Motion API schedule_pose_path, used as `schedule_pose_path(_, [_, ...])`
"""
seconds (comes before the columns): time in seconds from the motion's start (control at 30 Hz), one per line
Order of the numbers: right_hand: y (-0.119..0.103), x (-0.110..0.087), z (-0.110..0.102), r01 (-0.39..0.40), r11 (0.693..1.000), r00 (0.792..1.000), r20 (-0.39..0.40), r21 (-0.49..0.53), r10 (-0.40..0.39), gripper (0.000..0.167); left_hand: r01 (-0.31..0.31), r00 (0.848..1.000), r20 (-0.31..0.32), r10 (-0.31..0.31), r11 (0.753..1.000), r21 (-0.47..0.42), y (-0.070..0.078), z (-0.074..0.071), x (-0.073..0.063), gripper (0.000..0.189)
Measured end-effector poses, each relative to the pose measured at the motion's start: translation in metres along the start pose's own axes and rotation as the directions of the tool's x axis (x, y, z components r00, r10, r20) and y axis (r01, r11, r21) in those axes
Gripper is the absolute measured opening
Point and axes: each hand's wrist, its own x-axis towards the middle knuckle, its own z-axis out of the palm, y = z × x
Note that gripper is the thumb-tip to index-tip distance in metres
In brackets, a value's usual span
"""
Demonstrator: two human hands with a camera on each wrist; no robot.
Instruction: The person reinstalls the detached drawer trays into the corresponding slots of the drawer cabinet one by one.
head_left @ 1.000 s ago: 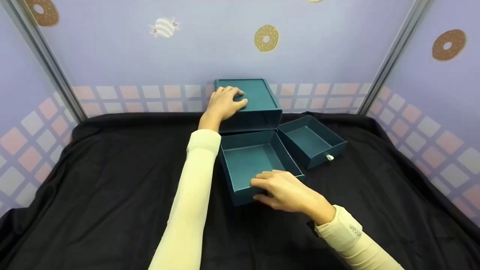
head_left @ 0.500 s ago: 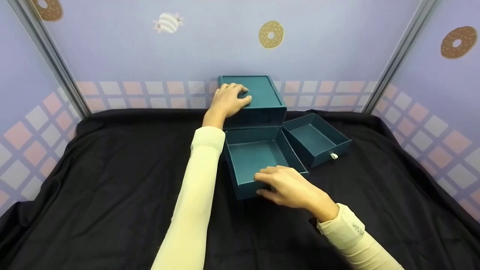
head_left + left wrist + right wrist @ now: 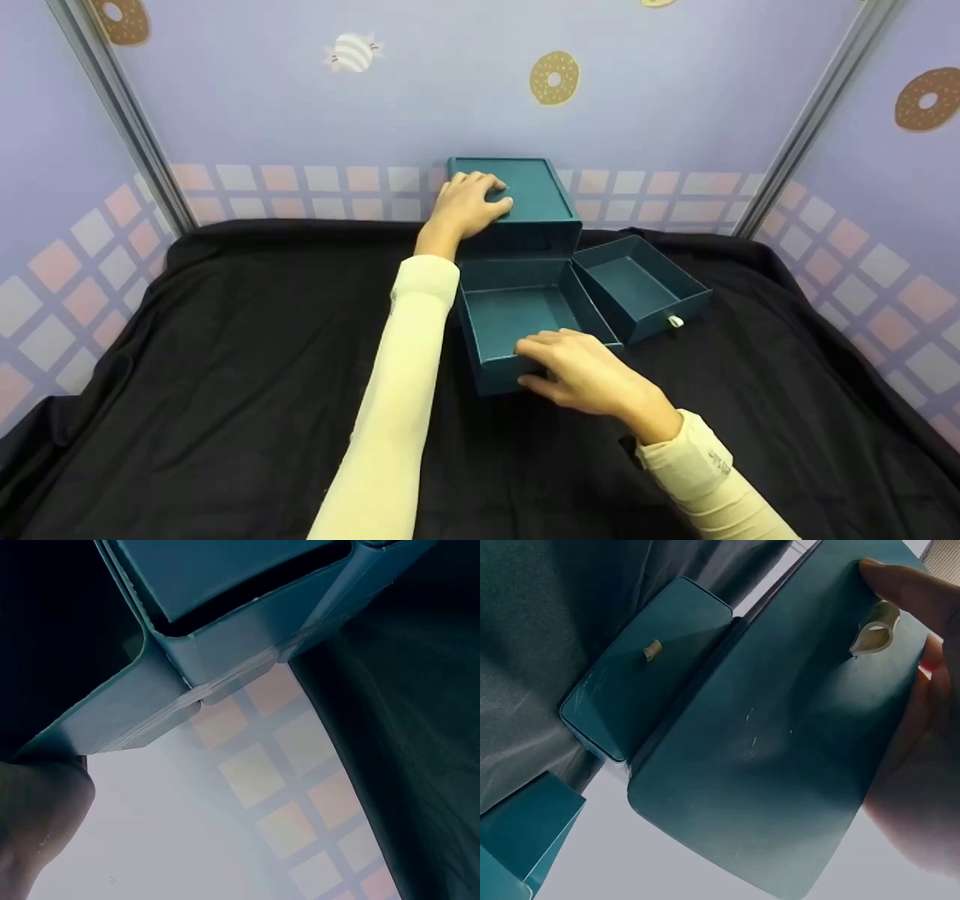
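Observation:
A dark teal cabinet (image 3: 541,184) stands against the back wall. My left hand (image 3: 468,205) rests on its top near the left edge, thumb and fingers spread; the left wrist view shows only part of that hand beside a dark compartment. From the cabinet front a teal drawer (image 3: 496,375) sticks out, with nothing inside. My right hand (image 3: 581,373) pinches the drawer's front wall, fingertips over the rim and thumb on the outer face. In the right wrist view, the thumb lies beside a pale fabric pull loop (image 3: 877,631).
A second teal drawer (image 3: 646,327), separate from the cabinet, lies angled to the right with a pale tab (image 3: 675,321). Its side is close to the held drawer. Black cloth (image 3: 247,360) covers the table. Patterned walls (image 3: 450,97) stand at the back and sides.
The held drawer has slid slightly inward toward the cabinet, with my right hand moving along. My left hand stays on the cabinet top. The head view has shifted a little.

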Motion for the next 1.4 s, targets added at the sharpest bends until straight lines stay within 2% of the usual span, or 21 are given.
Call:
schedule_pose_path(0.2, [0.0, 0.002, 0.002, 0.002, 1.0, 1.0, 0.001, 0.001, -0.002, 0.019, 0.011, 1.0, -0.007, -0.011, 1.0, 0.007, -0.002, 0.001, -0.003, 0.051])
schedule_pose_path(0.5, [0.002, 0.004, 0.003, 0.001, 1.0, 0.999, -0.047, -0.029, -0.002, 0.022, 0.004, 1.0, -0.005, -0.004, 1.0, 0.002, 0.004, -0.002, -0.002, 0.051])
schedule_pose_path(1.03, [0.005, 0.017, 0.021, 0.011, 0.998, 0.999, -0.045, -0.056, -0.013, 0.027, 0.017, 1.0, 0.008, -0.017, 1.0, 0.003, 0.003, 0.0, 0.001, 0.051])
schedule_pose_path(1.2, [0.006, 0.015, 0.027, 0.001, 0.999, 0.998, -0.068, -0.052, -0.004, 0.033, 0.013, 1.0, 0.013, -0.013, 1.0, 0.002, 0.003, 0.001, 0.0, 0.051])
schedule_pose_path(1.4, [0.007, 0.019, 0.035, 0.029, 0.995, 0.995, -0.093, -0.094, -0.038, 0.036, 0.009, 1.0, 0.001, -0.009, 1.0, 0.0, 0.003, 0.001, 0.0, 0.051])
